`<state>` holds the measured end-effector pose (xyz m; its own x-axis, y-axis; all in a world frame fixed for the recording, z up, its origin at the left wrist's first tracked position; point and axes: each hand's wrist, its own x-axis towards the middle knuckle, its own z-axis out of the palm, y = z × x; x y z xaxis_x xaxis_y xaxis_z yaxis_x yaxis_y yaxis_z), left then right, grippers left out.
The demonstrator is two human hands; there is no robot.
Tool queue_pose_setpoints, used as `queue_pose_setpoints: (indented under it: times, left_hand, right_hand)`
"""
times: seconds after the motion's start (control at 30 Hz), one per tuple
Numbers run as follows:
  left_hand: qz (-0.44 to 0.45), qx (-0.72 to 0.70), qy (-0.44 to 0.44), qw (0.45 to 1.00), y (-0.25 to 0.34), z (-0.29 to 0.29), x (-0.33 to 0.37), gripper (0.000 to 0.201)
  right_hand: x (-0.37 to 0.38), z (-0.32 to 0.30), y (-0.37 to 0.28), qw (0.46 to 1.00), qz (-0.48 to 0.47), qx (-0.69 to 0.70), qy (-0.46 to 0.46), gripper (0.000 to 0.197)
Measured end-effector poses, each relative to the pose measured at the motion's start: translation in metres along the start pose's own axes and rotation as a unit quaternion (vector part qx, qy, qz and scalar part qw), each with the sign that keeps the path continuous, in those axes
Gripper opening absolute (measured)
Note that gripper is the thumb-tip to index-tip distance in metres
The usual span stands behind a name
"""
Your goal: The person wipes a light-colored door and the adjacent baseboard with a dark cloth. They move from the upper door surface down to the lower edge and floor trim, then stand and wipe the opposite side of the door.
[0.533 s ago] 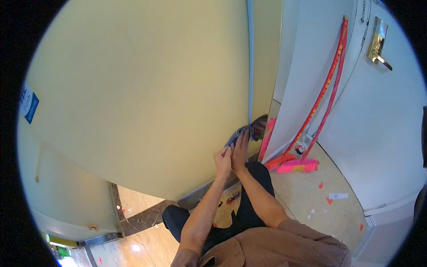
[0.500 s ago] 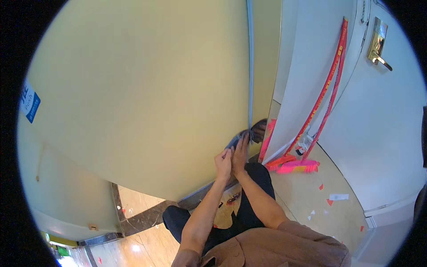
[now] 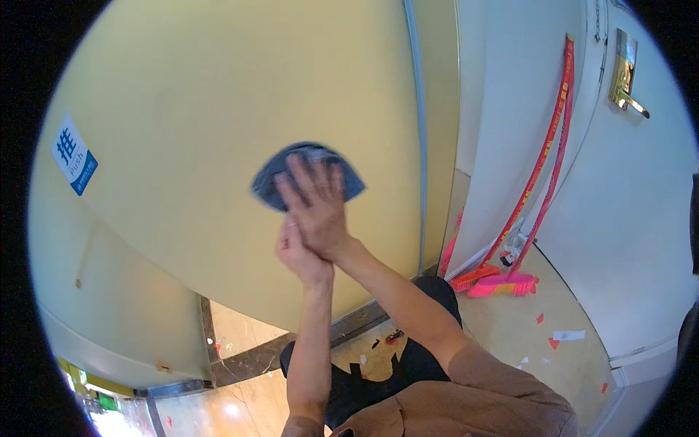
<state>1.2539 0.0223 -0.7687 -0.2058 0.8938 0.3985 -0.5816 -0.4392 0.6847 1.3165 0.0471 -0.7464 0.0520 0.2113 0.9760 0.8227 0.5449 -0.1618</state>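
A dark blue-grey cloth (image 3: 266, 186) is spread in a fan shape against the yellow panel (image 3: 218, 95). My right hand (image 3: 320, 211) lies on it with the fingers stretched and apart, pressing the cloth flat to the panel; the hand is slightly blurred. Just below, my left hand (image 3: 300, 255) is closed beside the right wrist, its thumb pointing up. Its fingertips are partly hidden, so whether anything is in them does not show.
To the right, a pink broom (image 3: 502, 284) and a red broom (image 3: 473, 277) lean by a white door (image 3: 604, 218) with a metal handle (image 3: 630, 102). Paper scraps (image 3: 568, 335) litter the floor. A blue-and-white sticker (image 3: 74, 156) is at the left.
Both hands and the cloth have moved up and left, from the grey vertical strip low on the panel to its middle. The cloth, bunched before, is now spread under my right hand.
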Motion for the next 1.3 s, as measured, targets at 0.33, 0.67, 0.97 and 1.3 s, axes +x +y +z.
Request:
queue_pose_setpoints:
  times: [0.33, 0.67, 0.97, 1.3]
  left_hand:
    - [-0.011, 0.057, 0.004, 0.998, -0.056, -0.02, -0.027, 0.025]
    - [-0.198, 0.23, -0.012, 0.953, -0.155, -0.12, -0.103, 0.022]
    - [-0.229, 0.153, 0.034, 0.961, -0.131, -0.087, -0.09, 0.023]
    - [-0.116, 0.066, 0.065, 0.989, -0.06, -0.059, -0.045, 0.028]
  right_hand:
    - [-0.057, -0.005, 0.027, 0.997, 0.043, -0.054, -0.02, 0.051]
    - [-0.27, 0.011, 0.061, 0.974, 0.172, -0.134, -0.055, 0.046]
    - [-0.246, -0.015, 0.056, 0.979, 0.124, -0.095, -0.129, 0.047]
    - [-0.133, 0.012, 0.028, 0.995, 0.013, -0.069, -0.069, 0.038]
